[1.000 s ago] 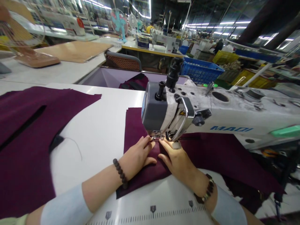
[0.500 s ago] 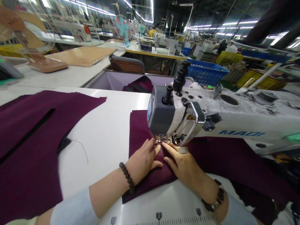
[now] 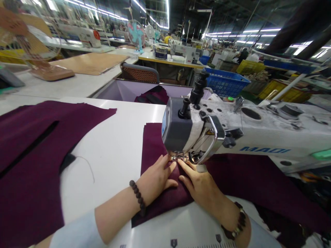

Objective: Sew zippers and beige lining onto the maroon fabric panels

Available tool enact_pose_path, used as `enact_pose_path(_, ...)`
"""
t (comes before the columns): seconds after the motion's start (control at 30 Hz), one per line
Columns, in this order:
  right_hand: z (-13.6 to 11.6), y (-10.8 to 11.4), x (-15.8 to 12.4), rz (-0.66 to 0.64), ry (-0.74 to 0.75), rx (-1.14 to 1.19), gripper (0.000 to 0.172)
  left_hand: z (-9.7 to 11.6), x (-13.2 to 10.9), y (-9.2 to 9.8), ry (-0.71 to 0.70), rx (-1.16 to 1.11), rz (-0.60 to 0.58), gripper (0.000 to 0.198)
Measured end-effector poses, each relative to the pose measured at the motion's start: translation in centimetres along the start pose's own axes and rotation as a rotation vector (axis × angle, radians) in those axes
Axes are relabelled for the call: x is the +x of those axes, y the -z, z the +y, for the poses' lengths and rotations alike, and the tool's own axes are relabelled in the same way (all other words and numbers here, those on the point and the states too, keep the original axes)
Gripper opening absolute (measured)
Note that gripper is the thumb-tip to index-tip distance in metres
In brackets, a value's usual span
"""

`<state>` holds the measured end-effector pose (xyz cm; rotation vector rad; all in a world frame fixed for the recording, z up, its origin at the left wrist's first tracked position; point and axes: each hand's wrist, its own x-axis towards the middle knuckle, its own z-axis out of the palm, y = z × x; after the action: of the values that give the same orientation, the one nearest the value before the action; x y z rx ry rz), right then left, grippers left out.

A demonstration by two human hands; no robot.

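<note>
Maroon fabric (image 3: 152, 141) lies under the head of a white and grey sewing machine (image 3: 178, 127). My left hand (image 3: 157, 179) rests on the cloth left of the presser foot (image 3: 176, 157), fingers stretched and thumb spread. On the other side my right hand (image 3: 203, 184) presses the same cloth, its fingers extended toward the foot and a ring on one finger. Both sets of fingertips are very close to the needle area, which the machine head partly hides. More of the maroon cloth spreads out to the right below the machine arm.
Another maroon piece (image 3: 33, 148) with a black strip covers the table's left side. Behind the table, a lilac bin (image 3: 108, 90) holds maroon and black cloth. A brown fan (image 3: 49, 70) stands at the far left; a blue basket (image 3: 227, 82) sits beyond the machine.
The view has shifted slightly, so the scene sits a little differently in the picture. Both hands keep nearly the same place on the fabric beside the presser foot.
</note>
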<state>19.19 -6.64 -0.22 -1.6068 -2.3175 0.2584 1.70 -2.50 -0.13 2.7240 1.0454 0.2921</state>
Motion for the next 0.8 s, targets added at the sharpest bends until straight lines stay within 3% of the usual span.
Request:
enact_pose_path(0.27, -0.08, -0.01, 0.10, -0.033, -0.021, -0.013, 0.044, -0.09, 0.09, -0.14, 0.015, 0.045, -0.020, 0.058)
enact_pose_path(0.5, -0.01, -0.06, 0.10, -0.021, -0.018, 0.014, 0.044, -0.12, -0.26, 0.14, -0.120, 0.179, 0.025, 0.060)
enact_pose_path(0.8, -0.16, -0.11, 0.15, -0.020, -0.018, -0.005, 0.043, -0.33, -0.50, 0.09, -0.139, 0.202, 0.028, 0.059)
